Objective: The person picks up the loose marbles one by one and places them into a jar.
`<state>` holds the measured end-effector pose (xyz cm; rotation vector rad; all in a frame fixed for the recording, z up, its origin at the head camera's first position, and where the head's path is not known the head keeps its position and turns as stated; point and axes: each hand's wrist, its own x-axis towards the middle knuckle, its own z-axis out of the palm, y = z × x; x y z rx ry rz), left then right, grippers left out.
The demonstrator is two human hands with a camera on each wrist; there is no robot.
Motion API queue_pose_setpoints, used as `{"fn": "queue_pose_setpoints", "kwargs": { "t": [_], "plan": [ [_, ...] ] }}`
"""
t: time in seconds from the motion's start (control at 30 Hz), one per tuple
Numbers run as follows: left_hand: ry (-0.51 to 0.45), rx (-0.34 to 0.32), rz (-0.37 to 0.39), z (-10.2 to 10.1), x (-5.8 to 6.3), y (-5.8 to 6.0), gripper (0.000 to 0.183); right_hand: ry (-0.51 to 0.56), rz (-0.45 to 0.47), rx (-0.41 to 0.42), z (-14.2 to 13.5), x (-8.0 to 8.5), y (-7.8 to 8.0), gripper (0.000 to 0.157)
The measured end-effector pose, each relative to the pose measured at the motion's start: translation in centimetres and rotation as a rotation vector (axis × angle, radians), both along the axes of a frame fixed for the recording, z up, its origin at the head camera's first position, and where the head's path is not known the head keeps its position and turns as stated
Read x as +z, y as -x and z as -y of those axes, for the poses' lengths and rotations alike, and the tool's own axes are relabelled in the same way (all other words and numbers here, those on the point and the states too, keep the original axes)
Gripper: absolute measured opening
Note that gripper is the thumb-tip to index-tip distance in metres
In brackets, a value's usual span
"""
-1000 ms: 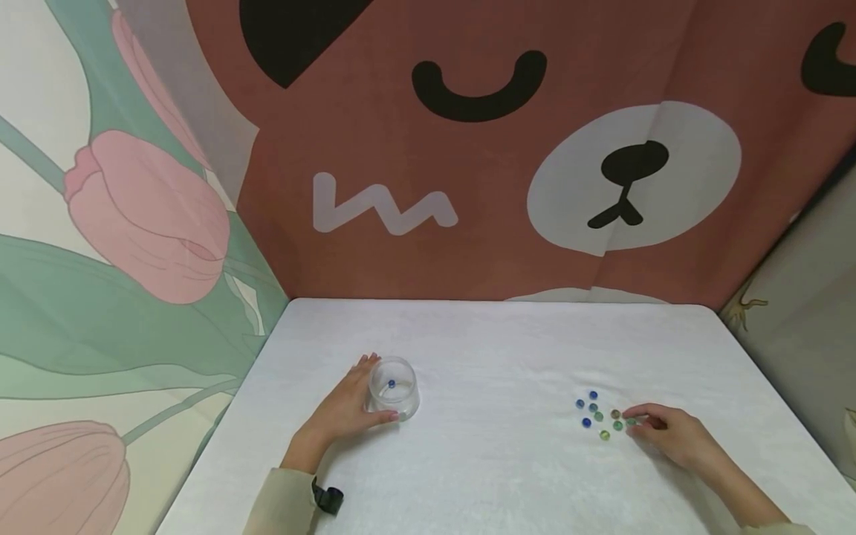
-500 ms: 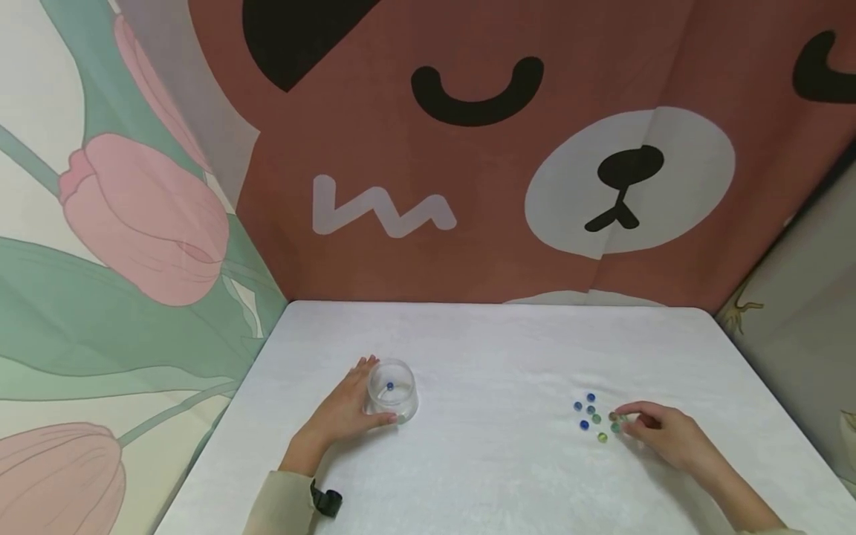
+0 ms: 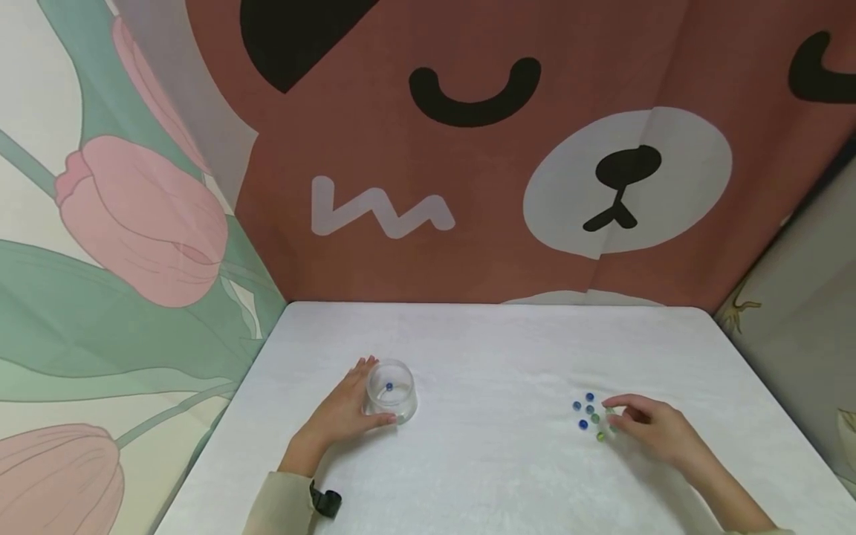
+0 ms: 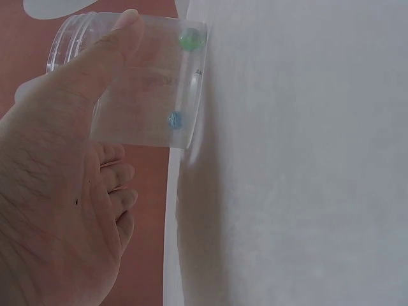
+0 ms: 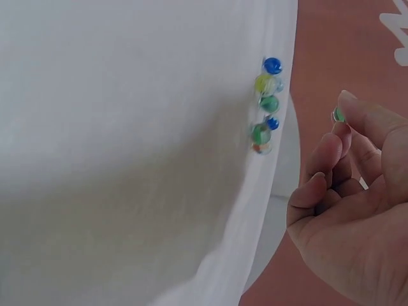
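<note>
While the left hand (image 3: 344,407) curves around a clear plastic jar (image 3: 393,405), thumb along its near side and fingertips reaching past its far left side, the right hand (image 3: 658,431) pinches a green marble (image 5: 338,115) between thumb and fingertip. That pinched marble is raised off the bench (image 3: 481,475), and the right hand's other fingers are curled toward the palm without anything visible in them.

Loose marbles (image 3: 590,409) lie in a cluster on the bench just beside the right hand's fingertips, mostly to their left: several blue, some green, and a yellow-green marble (image 3: 600,437) at the near edge. Part of the cluster is hidden by the fingers in the head view, so its full count cannot be told.

The jar stands upright on the bench, well apart from the cluster. Through its wall, the left wrist view shows a blue marble (image 4: 174,120) and a second green marble (image 4: 191,39) near the base. Behind the bench hangs a bear-print cloth (image 3: 374,148).
</note>
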<state>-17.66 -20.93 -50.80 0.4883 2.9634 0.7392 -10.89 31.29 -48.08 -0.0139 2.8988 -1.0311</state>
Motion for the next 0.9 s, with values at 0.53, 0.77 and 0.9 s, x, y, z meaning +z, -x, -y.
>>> {"fn": "queue_pose_setpoints", "kwargs": {
  "t": [0.53, 0.77, 0.9],
  "plan": [
    [-0.013, 0.006, 0.001, 0.0, -0.1, 0.0, 0.117, 0.139, -0.062, 0.057, 2.3, 0.6, 0.6, 0.029],
    [-0.005, -0.001, -0.003, 0.0, -0.1, 0.0, 0.116, 0.187, -0.054, 0.053, 3.4, 0.6, 1.1, 0.031],
    [-0.016, -0.006, -0.005, 0.0, 0.0, -0.1, 0.116, 0.192, -0.031, 0.043, 4.1, 0.6, 1.4, 0.033]
  ]
}}
